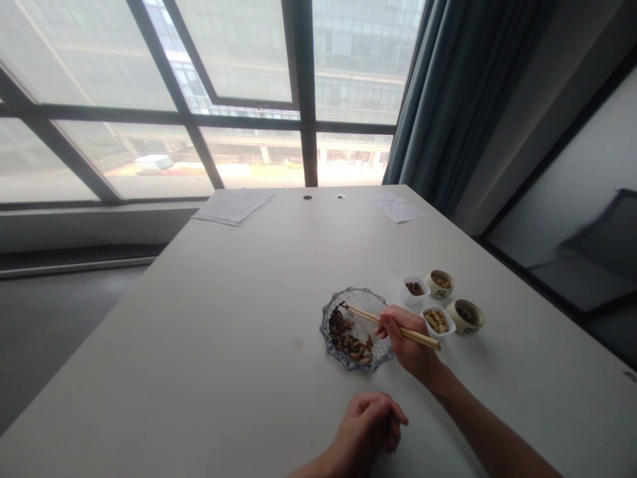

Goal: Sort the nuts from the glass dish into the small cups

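My right hand (405,338) is closed around a pair of wooden chopsticks (365,315). Their tips reach over the far left part of a scalloped clear glass plate (381,352), at a small dark dried piece (342,304). More brown dried pieces (348,338) lie along the plate's left and near side; their kind is hard to tell. My left hand (369,421) rests on the table just in front of the plate, fingers loosely curled, with nothing visible in them.
Right of the plate stand a white dish of reddish-brown bits (414,290), a white dish of tan pods (438,321) and two cream cups (440,283) with contents. Paper sheets (233,207) lie at the table's far left, another sheet (397,207) at far right.
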The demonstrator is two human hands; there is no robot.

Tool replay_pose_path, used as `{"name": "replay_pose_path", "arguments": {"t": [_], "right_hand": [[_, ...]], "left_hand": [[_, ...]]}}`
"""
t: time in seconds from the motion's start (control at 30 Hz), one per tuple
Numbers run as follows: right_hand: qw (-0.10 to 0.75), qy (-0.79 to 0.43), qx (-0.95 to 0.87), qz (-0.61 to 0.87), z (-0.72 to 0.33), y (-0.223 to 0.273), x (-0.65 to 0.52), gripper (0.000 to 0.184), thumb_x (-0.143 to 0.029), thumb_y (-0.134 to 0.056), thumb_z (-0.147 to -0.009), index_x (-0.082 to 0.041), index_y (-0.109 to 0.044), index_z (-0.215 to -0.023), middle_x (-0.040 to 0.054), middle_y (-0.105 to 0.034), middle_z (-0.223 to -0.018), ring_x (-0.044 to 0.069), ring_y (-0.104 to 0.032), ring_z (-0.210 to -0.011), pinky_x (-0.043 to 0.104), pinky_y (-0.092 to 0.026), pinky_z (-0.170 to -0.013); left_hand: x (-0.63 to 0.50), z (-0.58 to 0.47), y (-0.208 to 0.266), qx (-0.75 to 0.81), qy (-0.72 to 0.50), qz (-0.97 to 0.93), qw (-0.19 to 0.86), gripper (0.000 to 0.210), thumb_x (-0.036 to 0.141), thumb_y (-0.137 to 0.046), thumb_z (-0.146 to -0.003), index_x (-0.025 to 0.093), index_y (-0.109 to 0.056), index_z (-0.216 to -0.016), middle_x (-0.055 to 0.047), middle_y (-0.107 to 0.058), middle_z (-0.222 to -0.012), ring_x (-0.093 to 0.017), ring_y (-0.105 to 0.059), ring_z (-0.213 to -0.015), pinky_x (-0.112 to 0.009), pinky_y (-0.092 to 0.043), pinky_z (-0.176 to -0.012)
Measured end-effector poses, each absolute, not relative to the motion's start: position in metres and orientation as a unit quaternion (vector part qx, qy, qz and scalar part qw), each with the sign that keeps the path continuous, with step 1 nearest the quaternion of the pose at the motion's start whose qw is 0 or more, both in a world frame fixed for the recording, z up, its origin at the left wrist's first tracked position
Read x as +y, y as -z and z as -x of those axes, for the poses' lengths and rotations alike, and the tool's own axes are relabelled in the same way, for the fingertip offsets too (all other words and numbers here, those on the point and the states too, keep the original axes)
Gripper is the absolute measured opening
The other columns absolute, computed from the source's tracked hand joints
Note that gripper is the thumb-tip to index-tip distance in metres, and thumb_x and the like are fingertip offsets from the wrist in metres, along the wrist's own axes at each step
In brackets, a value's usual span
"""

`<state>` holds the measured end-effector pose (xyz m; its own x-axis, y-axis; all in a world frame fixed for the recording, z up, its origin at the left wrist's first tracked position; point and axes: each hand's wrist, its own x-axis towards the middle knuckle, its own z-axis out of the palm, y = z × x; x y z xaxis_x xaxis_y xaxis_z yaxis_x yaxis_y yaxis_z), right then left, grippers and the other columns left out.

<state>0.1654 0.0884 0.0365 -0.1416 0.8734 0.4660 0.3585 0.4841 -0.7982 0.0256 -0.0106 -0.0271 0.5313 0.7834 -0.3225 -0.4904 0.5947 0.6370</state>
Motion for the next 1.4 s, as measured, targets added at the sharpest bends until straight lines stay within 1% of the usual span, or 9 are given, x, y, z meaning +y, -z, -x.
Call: {"name": "replay_pose_path", "arguments": {"t": [0.13,0.27,0.37,0.47,0.67,0.83,1.0,1.17,1.4], "right_hand": [[0.513,-0.236,-0.7,0.437,-0.177,-0.047,0.08,0.031,-0.03,-0.053,-0.106,-0.021,-0.068,-0.08,0.0022,-0.07,-0.074,0.014,-0.066,-0.063,0.027,-0.052,-0.061],[0.554,-0.15,-0.658,0.488,-0.212,-0.066,0.073,0.028,-0.032,-0.056,-0.104,-0.021,-0.072,-0.085,0.0038,-0.073,-0.075,0.016,-0.069,-0.064,0.029,-0.056,-0.064],[0.576,-0.11,-0.589,0.556,-0.242,-0.075,0.073,0.029,-0.039,-0.059,-0.103,-0.02,-0.073,-0.086,0.0041,-0.075,-0.073,0.017,-0.071,-0.062,0.029,-0.058,-0.062],[0.558,-0.086,-0.563,0.603,-0.262,-0.076,0.076,0.034,-0.046,-0.061,-0.101,-0.019,-0.075,-0.084,0.0054,-0.076,-0.073,0.018,-0.071,-0.06,0.029,-0.059,-0.061],[0.569,-0.077,-0.52,0.632,-0.267,-0.077,0.082,0.038,-0.053,-0.064,-0.097,-0.018,-0.075,-0.085,0.0064,-0.076,-0.072,0.019,-0.072,-0.058,0.032,-0.06,-0.062],[0.583,-0.126,-0.548,0.586,-0.24,-0.082,0.078,0.031,-0.047,-0.065,-0.098,-0.019,-0.075,-0.088,0.0046,-0.076,-0.073,0.019,-0.072,-0.06,0.03,-0.06,-0.061],[0.507,-0.246,-0.677,0.473,-0.194,-0.076,0.08,0.031,-0.037,-0.059,-0.103,-0.021,-0.072,-0.081,0.0031,-0.072,-0.072,0.017,-0.069,-0.063,0.028,-0.056,-0.062],[0.407,-0.23,-0.794,0.389,-0.168,-0.076,0.095,0.035,-0.032,-0.054,-0.106,-0.021,-0.064,-0.074,0.0038,-0.067,-0.077,0.016,-0.063,-0.071,0.029,-0.05,-0.068],[0.378,-0.235,-0.823,0.352,-0.162,-0.075,0.104,0.034,-0.03,-0.05,-0.107,-0.022,-0.06,-0.076,0.0026,-0.064,-0.078,0.014,-0.059,-0.07,0.027,-0.047,-0.068]], "left_hand": [[-0.011,-0.026,0.028,0.298,-0.384,-0.245,0.839,0.059,0.067,-0.085,-0.067,0.01,-0.072,-0.069,-0.002,-0.052,-0.05,-0.01,-0.04,-0.044,-0.024,-0.024,-0.049],[-0.011,-0.025,0.027,0.298,-0.386,-0.244,0.838,0.056,0.064,-0.085,-0.07,0.01,-0.073,-0.071,-0.002,-0.053,-0.052,-0.01,-0.041,-0.046,-0.024,-0.025,-0.05],[-0.012,-0.025,0.026,0.298,-0.384,-0.243,0.839,0.056,0.064,-0.085,-0.07,0.01,-0.073,-0.07,-0.002,-0.053,-0.052,-0.01,-0.041,-0.046,-0.024,-0.025,-0.05],[-0.013,-0.024,0.025,0.299,-0.383,-0.244,0.839,0.056,0.064,-0.087,-0.069,0.01,-0.072,-0.07,-0.002,-0.052,-0.053,-0.01,-0.041,-0.047,-0.024,-0.025,-0.051],[-0.014,-0.023,0.024,0.299,-0.378,-0.245,0.841,0.056,0.064,-0.087,-0.069,0.01,-0.072,-0.07,-0.002,-0.052,-0.054,-0.01,-0.041,-0.048,-0.024,-0.025,-0.051],[-0.011,-0.025,0.029,0.297,-0.379,-0.247,0.841,0.059,0.067,-0.086,-0.068,0.01,-0.072,-0.07,-0.002,-0.053,-0.053,-0.01,-0.041,-0.047,-0.024,-0.026,-0.05],[-0.012,-0.027,0.032,0.295,-0.383,-0.251,0.839,0.059,0.068,-0.085,-0.069,0.01,-0.071,-0.069,-0.002,-0.052,-0.052,-0.01,-0.04,-0.045,-0.024,-0.026,-0.05],[-0.012,-0.025,0.033,0.288,-0.384,-0.254,0.839,0.06,0.069,-0.084,-0.068,0.01,-0.072,-0.069,-0.001,-0.051,-0.051,-0.01,-0.04,-0.044,-0.024,-0.025,-0.048],[-0.009,-0.027,0.037,0.276,-0.381,-0.261,0.843,0.058,0.068,-0.081,-0.071,0.01,-0.072,-0.067,-0.001,-0.05,-0.048,-0.01,-0.04,-0.041,-0.024,-0.025,-0.046]]}}
